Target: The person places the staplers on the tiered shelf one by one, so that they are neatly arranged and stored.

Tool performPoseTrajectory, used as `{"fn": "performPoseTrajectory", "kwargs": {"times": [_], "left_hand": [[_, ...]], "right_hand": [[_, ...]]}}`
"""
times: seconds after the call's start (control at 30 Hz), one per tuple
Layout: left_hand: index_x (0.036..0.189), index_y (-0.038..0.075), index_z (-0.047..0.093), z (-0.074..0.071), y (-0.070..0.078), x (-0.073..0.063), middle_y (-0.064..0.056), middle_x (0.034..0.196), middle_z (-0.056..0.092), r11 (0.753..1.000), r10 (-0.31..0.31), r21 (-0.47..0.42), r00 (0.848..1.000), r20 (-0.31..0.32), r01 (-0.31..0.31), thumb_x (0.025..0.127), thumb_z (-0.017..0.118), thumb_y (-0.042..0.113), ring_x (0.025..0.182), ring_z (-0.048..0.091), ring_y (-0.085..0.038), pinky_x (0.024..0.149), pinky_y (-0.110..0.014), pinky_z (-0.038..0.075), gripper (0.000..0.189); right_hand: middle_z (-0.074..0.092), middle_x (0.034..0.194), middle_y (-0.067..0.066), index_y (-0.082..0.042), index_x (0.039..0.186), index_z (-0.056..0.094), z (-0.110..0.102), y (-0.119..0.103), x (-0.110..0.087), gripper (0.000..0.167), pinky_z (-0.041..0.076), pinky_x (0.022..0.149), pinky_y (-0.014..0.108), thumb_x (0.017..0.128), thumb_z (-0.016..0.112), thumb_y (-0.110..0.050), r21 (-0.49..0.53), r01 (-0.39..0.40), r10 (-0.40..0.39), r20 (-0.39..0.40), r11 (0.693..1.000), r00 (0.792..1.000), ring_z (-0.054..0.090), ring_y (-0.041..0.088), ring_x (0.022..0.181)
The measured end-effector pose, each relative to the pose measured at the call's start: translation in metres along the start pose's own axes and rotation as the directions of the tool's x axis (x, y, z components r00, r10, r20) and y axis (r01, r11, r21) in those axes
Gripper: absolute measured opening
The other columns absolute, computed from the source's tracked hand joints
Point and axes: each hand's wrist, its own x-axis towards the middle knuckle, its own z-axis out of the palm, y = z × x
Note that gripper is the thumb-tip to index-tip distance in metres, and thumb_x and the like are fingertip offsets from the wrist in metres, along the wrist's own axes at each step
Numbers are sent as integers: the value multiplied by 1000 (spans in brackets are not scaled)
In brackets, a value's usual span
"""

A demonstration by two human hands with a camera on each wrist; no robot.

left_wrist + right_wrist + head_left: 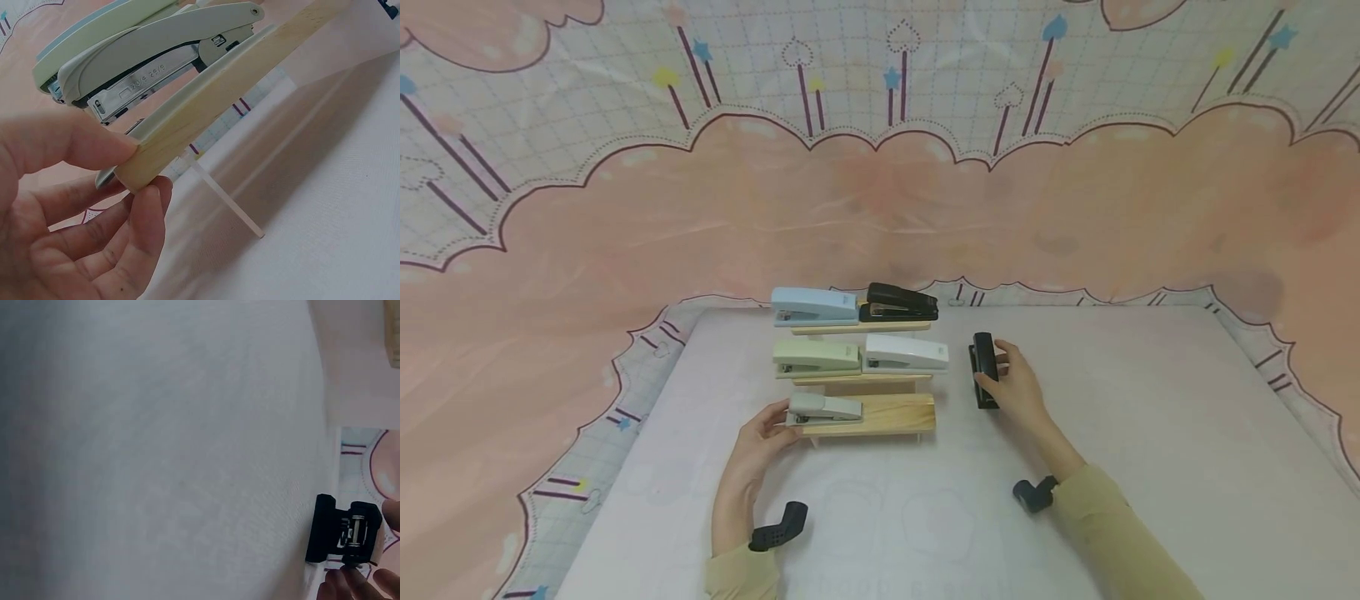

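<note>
My left hand (754, 450) pinches the left end of the bottom wooden board (898, 414) of a tiered rack. In the left wrist view the thumb lies on top of the board and fingers bend beneath it. A grey stapler (825, 407) sits on that board, close to the thumb. To the right of the rack, my right hand (1021, 390) holds a black stapler (984, 367), thumb on the near side and fingers on its right. The right wrist view shows this stapler (350, 531) end-on at the edge, with only fingertips visible.
On the middle tier sit a green stapler (817, 358) and a white stapler (906, 353). The top tier bears a blue stapler (815, 307) and another black stapler (901, 302). A white table (1187, 433) lies beneath, with a patterned cloth (1075, 208) behind.
</note>
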Motion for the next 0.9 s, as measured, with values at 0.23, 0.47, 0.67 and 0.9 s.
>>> {"fn": "performPoseTrajectory", "kwargs": {"times": [0.23, 0.47, 0.67, 0.9], "left_hand": [[139, 3, 47, 0, 0, 0, -21, 130, 52, 1000, 4, 2, 1000, -5, -4, 85, 62, 4, 97, 58, -9, 81, -17, 49, 57], [140, 2, 46, 0, -1, 0, -21, 131, 52, 1000, 10, -7, 1000, 1, -10, 85, 62, 3, 96, 57, -9, 81, -16, 49, 57], [140, 2, 45, 0, -1, 0, -22, 132, 51, 1000, 10, -11, 1000, 1, -10, 85, 61, 3, 100, 58, -11, 79, -14, 48, 57], [139, 3, 46, 1, -2, 1, -22, 132, 51, 1000, 7, -2, 1000, -5, -7, 85, 61, 3, 101, 58, -13, 80, -15, 49, 57]], "right_hand": [[55, 127, 26, -4, 147, 31, 7, -3, 5, 71, 50, 82, 43, 88, 66, -18, 1, -56, 56, -20, 998, 998, 60, 36, 105], [56, 124, 25, -4, 146, 33, 9, -2, 7, 70, 50, 76, 39, 87, 67, -19, -8, -58, 58, -45, 998, 997, 59, 34, 102], [56, 123, 26, -4, 145, 34, 9, -3, 7, 69, 50, 76, 39, 86, 67, -16, 2, -56, 56, -49, 998, 997, 59, 35, 102], [55, 125, 27, -5, 145, 34, 9, -3, 7, 68, 51, 80, 41, 85, 65, -12, 29, -71, 72, -37, 997, 997, 58, 37, 106]]}}
